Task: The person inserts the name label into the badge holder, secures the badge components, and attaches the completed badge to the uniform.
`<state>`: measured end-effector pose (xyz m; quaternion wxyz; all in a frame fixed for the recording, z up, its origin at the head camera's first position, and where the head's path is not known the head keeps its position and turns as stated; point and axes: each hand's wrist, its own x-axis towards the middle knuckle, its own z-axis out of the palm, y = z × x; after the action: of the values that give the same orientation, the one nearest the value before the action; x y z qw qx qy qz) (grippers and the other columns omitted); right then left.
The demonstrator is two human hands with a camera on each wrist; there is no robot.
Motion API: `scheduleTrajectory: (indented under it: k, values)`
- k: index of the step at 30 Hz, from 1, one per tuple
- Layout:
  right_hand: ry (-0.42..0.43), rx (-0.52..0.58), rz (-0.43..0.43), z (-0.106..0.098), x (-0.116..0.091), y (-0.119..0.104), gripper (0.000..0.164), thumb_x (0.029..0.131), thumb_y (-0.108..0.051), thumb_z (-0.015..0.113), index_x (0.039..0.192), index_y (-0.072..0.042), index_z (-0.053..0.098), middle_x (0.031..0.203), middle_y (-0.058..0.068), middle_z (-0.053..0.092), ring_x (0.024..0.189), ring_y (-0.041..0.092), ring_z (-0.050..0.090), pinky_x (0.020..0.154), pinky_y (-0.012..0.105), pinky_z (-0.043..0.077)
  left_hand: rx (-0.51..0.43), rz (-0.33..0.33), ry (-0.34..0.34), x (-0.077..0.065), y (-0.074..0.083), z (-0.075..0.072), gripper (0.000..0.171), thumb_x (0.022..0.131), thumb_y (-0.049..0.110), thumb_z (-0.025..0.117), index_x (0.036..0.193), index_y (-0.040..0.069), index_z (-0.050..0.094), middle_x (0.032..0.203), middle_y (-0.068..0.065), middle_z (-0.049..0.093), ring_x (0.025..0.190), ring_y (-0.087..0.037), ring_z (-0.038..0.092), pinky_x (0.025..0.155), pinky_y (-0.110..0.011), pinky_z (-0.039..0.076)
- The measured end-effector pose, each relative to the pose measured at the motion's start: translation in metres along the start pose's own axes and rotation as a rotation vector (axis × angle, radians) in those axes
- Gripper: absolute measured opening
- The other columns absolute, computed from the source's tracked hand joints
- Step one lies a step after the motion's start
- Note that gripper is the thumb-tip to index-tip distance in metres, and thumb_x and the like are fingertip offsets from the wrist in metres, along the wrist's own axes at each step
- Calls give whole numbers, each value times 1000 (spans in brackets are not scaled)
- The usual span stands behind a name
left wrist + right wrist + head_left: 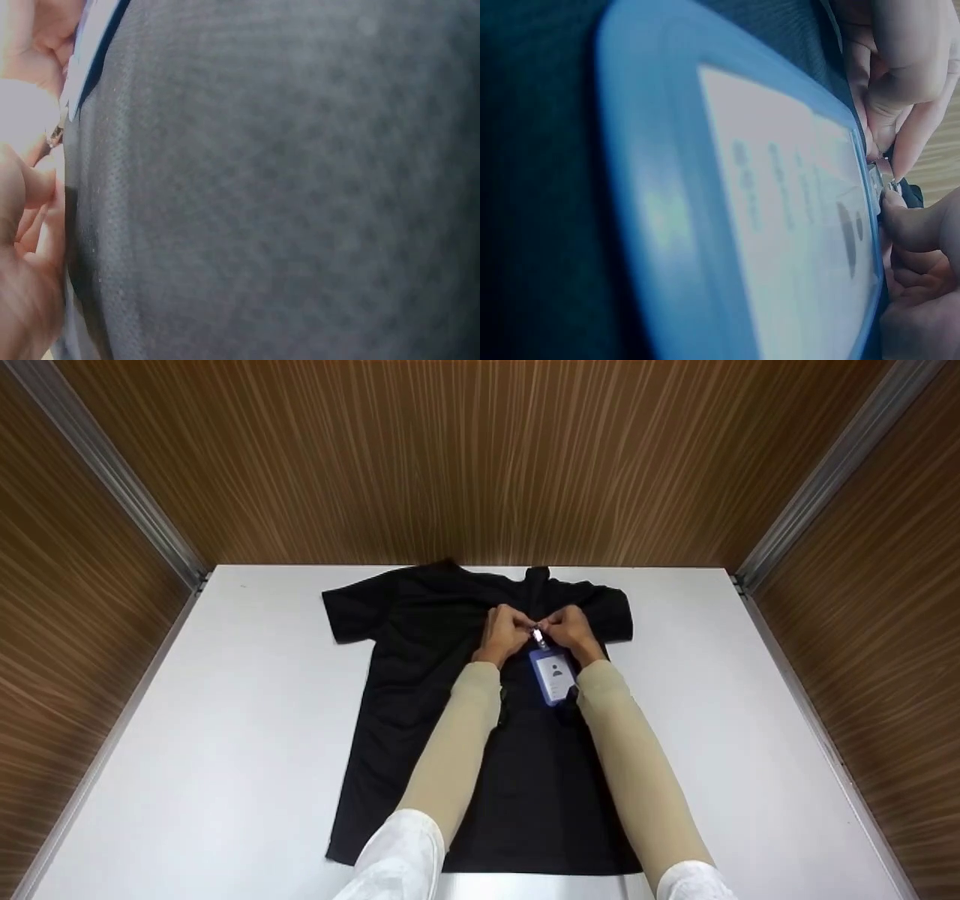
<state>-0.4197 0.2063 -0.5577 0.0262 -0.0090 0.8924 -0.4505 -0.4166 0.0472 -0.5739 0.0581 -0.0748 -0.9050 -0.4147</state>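
A black short-sleeved shirt (420, 682) is spread on the white table. On its chest a blue-framed ID badge (555, 675) lies slightly tilted, a metal clip (539, 638) at its top. My right hand (571, 630) pinches this clip between thumb and finger; in the right wrist view the thumb presses on the metal (877, 180). From the other side my left hand (504, 634) pinches the dark fabric right beside the clip, fingertips close to those of the right. In the left wrist view, shirt cloth fills most of the picture, and the badge edge (94, 56) shows at the top.
The white table (247, 720) extends on both sides of the shirt. Wood-grain panels (480, 457) rise at the back and sides, with metal strips (817, 472) at the corners. The shirt's collar end lies near the back panel.
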Motion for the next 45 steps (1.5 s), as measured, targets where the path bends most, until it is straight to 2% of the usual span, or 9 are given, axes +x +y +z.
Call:
scheduleTrajectory:
  k: [6, 11, 15, 23, 29, 34, 39, 42, 45]
  values:
    - [-2, 6, 12, -2, 1, 1, 16, 84, -2, 70, 69, -4, 70, 73, -5, 60, 80, 16, 52, 73, 21, 41, 51, -27, -7, 0, 4, 1, 26, 85, 1, 70, 91, 20, 86, 96, 4, 81, 91, -11, 73, 80, -28, 58]
    - [-20, -3, 20, -4, 0, 3, 11, 85, -6, 71, 80, 2, 75, 78, -3, 64, 79, 15, 54, 71, 19, 42, 9, -31, -1, -2, 2, 1, 25, 86, 4, 71, 93, 22, 86, 100, 5, 81, 95, -11, 74, 81, -28, 58]
    - [-20, -44, 20, -4, 1, 2, 21, 87, -14, 72, 91, 7, 77, 89, 6, 70, 84, 18, 58, 72, 19, 43, -52, -26, -7, -2, -1, 1, 26, 88, 3, 69, 97, 21, 86, 103, 4, 81, 98, -10, 73, 85, -26, 57]
    - [52, -155, -18, -1, 3, 2, 25, 93, -18, 70, 102, 5, 76, 105, 19, 74, 102, 32, 66, 92, 37, 52, -241, -50, -55, 0, -8, 2, 52, 90, -5, 64, 139, 12, 67, 118, -11, 75, 87, -15, 74, 75, -19, 56]
    - [-48, -380, -1, -6, 2, 5, 42, 102, -27, 56, 139, -10, 64, 159, 19, 44, 147, 49, 32, 118, 66, 25, -192, -64, -67, 1, -11, 1, 68, 89, -4, 62, 153, 17, 52, 141, -12, 62, 82, -12, 69, 86, -22, 54]
    - [-155, -515, 93, -12, 0, 5, 56, 109, -36, 39, 161, -16, 35, 173, 18, 17, 157, 52, 6, 122, 72, 11, -197, -155, -47, 4, -8, -1, 67, 91, 1, 65, 154, 17, 50, 144, -10, 63, 106, -16, 68, 106, -30, 50]
    - [-185, -520, 139, -15, 0, 7, 60, 110, -38, 34, 165, -14, 25, 173, 23, 8, 157, 52, 0, 123, 72, 7, -330, -246, -36, 4, -7, -4, 67, 91, -5, 62, 155, 12, 48, 129, -15, 72, 97, -19, 77, 85, -26, 59]
    - [-172, -487, 135, -20, 0, 9, 60, 110, -37, 34, 164, -12, 26, 172, 26, 10, 157, 53, 3, 123, 72, 9, -429, -258, -36, 3, -12, -10, 66, 91, -9, 56, 154, 10, 49, 136, -17, 68, 82, -21, 78, 68, -22, 60]
    - [-130, -418, 108, -29, -2, 11, 60, 109, -36, 35, 163, -10, 28, 170, 28, 13, 156, 54, 8, 122, 73, 11, -469, -231, -37, 0, -20, -24, 64, 93, -10, 53, 153, 9, 50, 153, -16, 55, 83, -24, 78, 67, -22, 61]
